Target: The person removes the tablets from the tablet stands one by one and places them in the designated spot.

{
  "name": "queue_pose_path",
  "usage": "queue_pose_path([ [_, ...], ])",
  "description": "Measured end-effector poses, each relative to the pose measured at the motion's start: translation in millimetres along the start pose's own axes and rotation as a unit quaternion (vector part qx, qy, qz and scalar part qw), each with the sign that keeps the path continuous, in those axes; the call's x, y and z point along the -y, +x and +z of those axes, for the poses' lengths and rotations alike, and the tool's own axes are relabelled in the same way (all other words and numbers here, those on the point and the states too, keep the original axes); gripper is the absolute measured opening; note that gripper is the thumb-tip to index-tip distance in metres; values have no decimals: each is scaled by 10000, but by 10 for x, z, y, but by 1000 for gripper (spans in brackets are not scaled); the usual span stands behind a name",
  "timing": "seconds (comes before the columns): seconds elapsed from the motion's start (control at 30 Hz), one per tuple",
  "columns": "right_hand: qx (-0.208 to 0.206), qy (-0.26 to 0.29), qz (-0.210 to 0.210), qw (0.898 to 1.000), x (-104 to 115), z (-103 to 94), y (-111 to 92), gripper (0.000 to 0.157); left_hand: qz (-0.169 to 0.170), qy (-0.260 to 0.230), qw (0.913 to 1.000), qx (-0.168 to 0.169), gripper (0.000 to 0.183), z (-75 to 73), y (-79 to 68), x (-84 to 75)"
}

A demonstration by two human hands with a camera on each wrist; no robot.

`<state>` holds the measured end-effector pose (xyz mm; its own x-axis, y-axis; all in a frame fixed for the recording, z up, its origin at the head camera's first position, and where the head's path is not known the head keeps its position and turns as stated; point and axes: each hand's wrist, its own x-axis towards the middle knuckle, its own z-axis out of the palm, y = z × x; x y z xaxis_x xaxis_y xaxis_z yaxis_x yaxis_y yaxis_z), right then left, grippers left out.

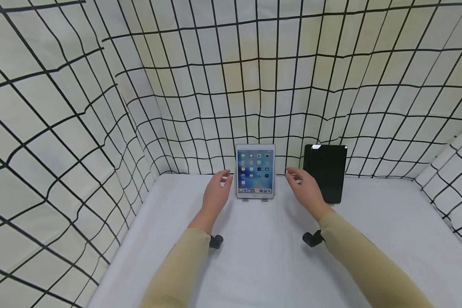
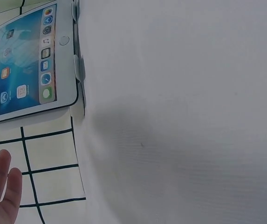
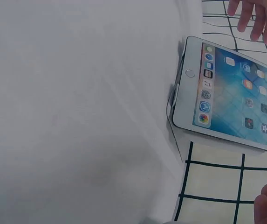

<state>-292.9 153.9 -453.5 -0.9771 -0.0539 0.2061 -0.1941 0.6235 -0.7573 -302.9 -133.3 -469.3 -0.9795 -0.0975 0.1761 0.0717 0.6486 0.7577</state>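
Note:
A white tablet [image 1: 255,171] with its screen lit and rows of app icons stands propped upright at the back of the table. My left hand [image 1: 217,190] is raised just left of it, fingers relaxed and holding nothing. On the other side my right hand [image 1: 306,188] hovers with loosely bent fingers, a gap between it and the white tablet's edge. Behind that hand leans a dark tablet [image 1: 326,171] with a black screen, partly covered by the hand. In the left wrist view, the left fingers [image 2: 3,175] show apart below the white tablet [image 2: 30,60].
A white cloth [image 1: 254,256] covers the table. White sheeting with a black grid pattern [image 1: 254,77] rises behind and along both sides. Small stand feet [image 1: 265,199] poke out beneath the white tablet. Each wrist carries a black camera mount [image 1: 216,241].

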Motion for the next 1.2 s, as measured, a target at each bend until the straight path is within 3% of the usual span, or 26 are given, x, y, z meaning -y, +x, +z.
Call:
queue_pose_path([
  [0.53,-154,-149,338,9992,99,195,452,44,-452,-264,9981,333,46,84,422,-57],
  [0.9,-213,474,847,9951,171,321,583,40,-533,-467,9965,437,41,99,592,-164],
  [1.2,-355,1088,1213,9860,161,398,652,36,-518,-940,9936,342,34,154,641,-89],
])
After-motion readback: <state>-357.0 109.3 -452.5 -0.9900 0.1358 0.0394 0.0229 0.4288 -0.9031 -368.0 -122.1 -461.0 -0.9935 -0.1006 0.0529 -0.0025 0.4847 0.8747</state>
